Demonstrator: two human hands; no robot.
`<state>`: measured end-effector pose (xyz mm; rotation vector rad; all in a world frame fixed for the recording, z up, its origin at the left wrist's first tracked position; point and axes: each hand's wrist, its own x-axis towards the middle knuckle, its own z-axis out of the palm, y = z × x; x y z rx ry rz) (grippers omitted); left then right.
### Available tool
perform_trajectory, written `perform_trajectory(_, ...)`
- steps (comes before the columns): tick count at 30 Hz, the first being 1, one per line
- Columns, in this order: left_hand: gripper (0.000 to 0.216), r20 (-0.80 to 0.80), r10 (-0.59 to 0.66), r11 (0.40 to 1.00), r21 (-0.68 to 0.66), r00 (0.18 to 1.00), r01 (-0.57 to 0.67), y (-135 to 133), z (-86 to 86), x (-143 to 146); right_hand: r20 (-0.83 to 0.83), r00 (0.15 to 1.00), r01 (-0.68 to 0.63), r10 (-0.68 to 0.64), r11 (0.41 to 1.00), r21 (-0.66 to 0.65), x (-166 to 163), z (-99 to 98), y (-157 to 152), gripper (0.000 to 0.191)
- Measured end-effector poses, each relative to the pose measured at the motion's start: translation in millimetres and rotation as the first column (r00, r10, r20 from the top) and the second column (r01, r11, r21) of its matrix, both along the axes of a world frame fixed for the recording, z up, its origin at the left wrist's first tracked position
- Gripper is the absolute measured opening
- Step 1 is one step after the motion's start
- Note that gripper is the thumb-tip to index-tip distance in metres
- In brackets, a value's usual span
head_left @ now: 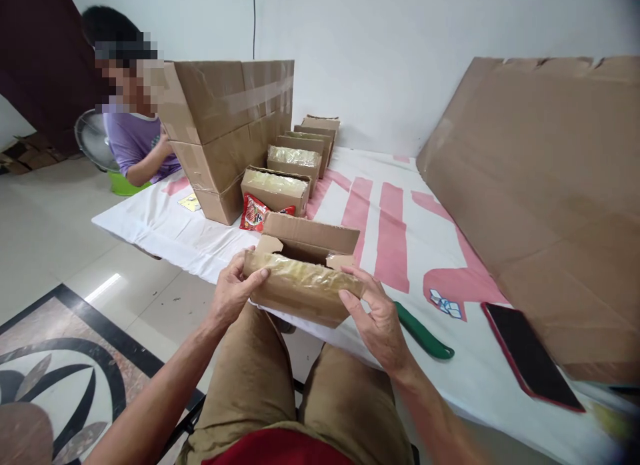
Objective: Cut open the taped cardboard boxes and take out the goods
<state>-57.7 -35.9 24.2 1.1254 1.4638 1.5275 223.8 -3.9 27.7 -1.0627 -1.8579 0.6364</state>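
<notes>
Both hands gripped a small carton [300, 288] at frame centre.
Left hand [233, 295] and right hand [377, 318] clasped its ends; it looked light, stiff, crushable.

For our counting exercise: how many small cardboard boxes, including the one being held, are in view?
6: one small box held by the left hand and right hand; five in a row receding toward the wall beside the large carton, which may hide others.

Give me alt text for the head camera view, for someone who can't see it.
Two bare hands, left hand and right hand, hold a small open brown cardboard box at the edge of a white table cover with pink stripes. Behind stand a row of small taped cardboard boxes, and another person in a purple shirt sits at the far end.
</notes>
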Motion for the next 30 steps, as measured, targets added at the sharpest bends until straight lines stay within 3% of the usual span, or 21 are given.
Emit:
perform_trajectory(3,0.068,-0.001,0.098,0.994,0.042,0.995,-0.098,3.3,-9.1,7.6,-0.062,0.989,0.138,-0.137,0.99,0.009,-1.3,-7.6,-1.3,0.044)
perform_trajectory(5,0.071,-0.036,0.117,0.993,0.027,0.992,-0.116,-2.2,-15.8,10.1,-0.1,0.98,0.163,-0.172,0.982,-0.095,3.5,-14.0,-4.8,0.059)
perform_trajectory(9,0.061,-0.072,0.026,0.999,-0.04,0.997,-0.029,-20.4,-20.7,10.7,-0.174,0.985,-0.067,0.002,0.928,-0.366,9.4,-19.2,-11.2,0.065)
perform_trajectory(11,0.061,-0.057,0.006,1.0,-0.025,0.998,-0.007,-23.5,-18.4,7.6,-0.182,0.982,-0.11,0.047,0.931,-0.349,1.1,-16.6,-10.6,0.064)
perform_trajectory(14,0.063,-0.033,0.102,0.994,0.047,0.994,-0.1,-16.8,-14.3,-5.2,-0.145,0.988,-0.088,0.053,0.966,-0.244,-24.2,-13.8,-2.3,0.075)
perform_trajectory(19,0.061,-0.032,0.155,0.986,0.061,0.987,-0.153,-2.0,-21.6,-24.9,-0.102,0.995,-0.018,0.004,0.991,-0.133,-54.4,-28.8,19.0,0.077)
perform_trajectory(24,0.064,0.005,0.038,0.999,0.007,0.999,-0.038,4.5,-39.0,-16.9,-0.087,0.995,0.043,-0.057,0.987,-0.158,-39.3,-48.6,25.7,0.07)
perform_trajectory(27,0.067,0.027,-0.027,0.999,0.023,0.999,0.026,12.7,-41.3,-17.1,-0.052,0.996,0.066,-0.076,0.982,-0.175,-26.3,-53.1,27.2,0.066)
perform_trajectory(30,0.076,0.108,-0.036,0.999,0.018,0.993,0.034,26.2,-40.4,-29.2,-0.027,0.996,0.074,-0.081,0.978,-0.195,-19.7,-56.0,31.6,0.075)
